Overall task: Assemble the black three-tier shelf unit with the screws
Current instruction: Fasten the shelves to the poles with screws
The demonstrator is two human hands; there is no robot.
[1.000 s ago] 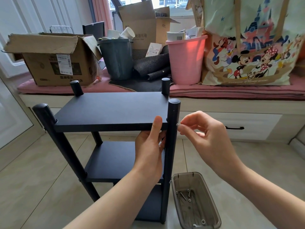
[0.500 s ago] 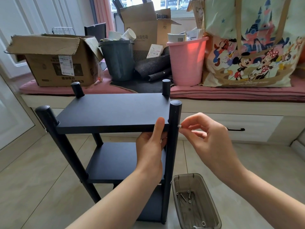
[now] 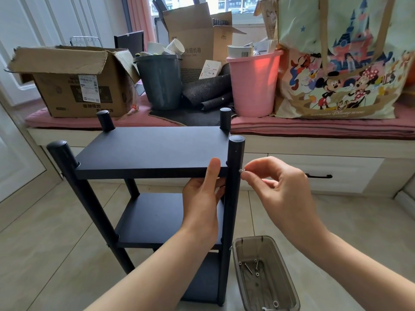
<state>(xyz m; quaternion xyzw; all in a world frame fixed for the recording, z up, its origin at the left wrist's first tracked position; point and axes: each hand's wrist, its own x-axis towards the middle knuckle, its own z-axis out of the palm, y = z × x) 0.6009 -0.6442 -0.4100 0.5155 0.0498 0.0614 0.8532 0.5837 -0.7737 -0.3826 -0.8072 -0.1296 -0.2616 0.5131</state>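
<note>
- Left hand, centre of the frame: grips the front edge of the top board of the black shelf unit, thumb laid over the board's top, fingers curled beneath it, just beside the near right post.
- Right hand, right of centre: thumb and forefinger pinch a small silver screw set against the right side of that post at the level of the top board; remaining fingers loosely curled.
- Grey translucent tray, lower right, on the floor just beside the post's foot: holds several loose screws and washers.
- Black shelf unit, centre, standing upright on the tiled floor: three boards between four round posts, post tops rising above the top board.
- Window seat with pink cushion, across the upper frame behind the unit; a drawer with a black handle below it.
- On the cushion, left to right: open cardboard box, dark grey bin, rolled dark mats, pink bin, cartoon-print tote bag.
</note>
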